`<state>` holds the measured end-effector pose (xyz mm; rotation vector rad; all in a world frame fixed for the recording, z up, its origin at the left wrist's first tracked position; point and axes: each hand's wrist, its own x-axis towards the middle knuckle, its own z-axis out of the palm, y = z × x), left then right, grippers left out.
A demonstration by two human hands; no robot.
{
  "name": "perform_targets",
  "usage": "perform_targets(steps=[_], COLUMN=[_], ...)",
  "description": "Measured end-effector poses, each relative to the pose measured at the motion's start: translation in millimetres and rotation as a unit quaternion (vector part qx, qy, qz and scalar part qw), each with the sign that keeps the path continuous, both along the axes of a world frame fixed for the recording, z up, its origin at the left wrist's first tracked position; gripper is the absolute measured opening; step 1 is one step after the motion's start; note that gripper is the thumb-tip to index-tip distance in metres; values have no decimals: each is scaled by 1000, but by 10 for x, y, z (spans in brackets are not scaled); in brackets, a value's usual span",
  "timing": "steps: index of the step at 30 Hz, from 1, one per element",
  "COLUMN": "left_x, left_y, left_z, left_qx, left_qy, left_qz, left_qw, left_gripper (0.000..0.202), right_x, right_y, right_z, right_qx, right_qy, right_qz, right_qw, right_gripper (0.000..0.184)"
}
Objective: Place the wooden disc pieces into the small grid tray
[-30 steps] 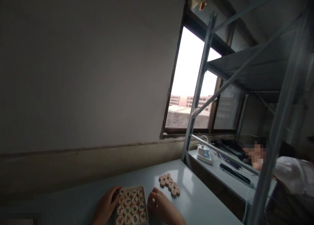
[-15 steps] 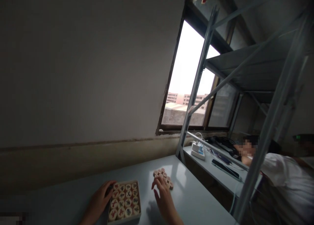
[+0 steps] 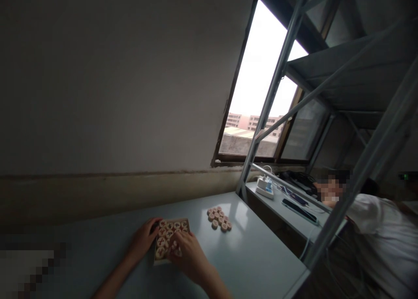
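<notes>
An open box [image 3: 163,261] of round wooden xiangqi pieces stands on the desk, the pieces in rows with red and dark characters. My left hand [image 3: 146,233] grips the box at its far left corner, fingers curled. Over the box's right part is my right hand [image 3: 187,249], its fingers bent down and closed around a piece among the others; the fingers partly hide it. Beyond the box, to the right, lies a loose cluster of several xiangqi pieces [image 3: 219,217], flat on the desk and apart from both hands.
The grey desk [image 3: 254,251] meets the wall at the back. A metal bunk frame [image 3: 261,129] rises at its right edge. Behind that, a second desk holds a power strip [image 3: 264,190], a phone [image 3: 299,211] and cables. A person in a white shirt [image 3: 382,225] leans there.
My right hand has moved left from the loose pieces to the box, its fingers closing. The left hand stays at the box. The view has shifted slightly.
</notes>
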<state>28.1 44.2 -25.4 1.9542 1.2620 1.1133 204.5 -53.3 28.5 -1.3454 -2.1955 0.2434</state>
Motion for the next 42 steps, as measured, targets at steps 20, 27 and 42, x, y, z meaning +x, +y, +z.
perform_targets(steps=[20, 27, 42], left_x=[18, 18, 25], left_y=[-122, -69, -53], left_z=[161, 110, 97], left_qx=[23, 34, 15], left_qy=[62, 62, 59], left_qz=[-4, 4, 4], left_qw=[998, 998, 998], left_gripper=[29, 30, 34], right_x=[1279, 1448, 1699], right_y=[-99, -23, 171], right_z=[-157, -84, -296], right_qx=[77, 116, 58], right_qy=[-68, -109, -222], right_qz=[-216, -333, -290], right_qw=[971, 929, 929], right_gripper=[25, 25, 63])
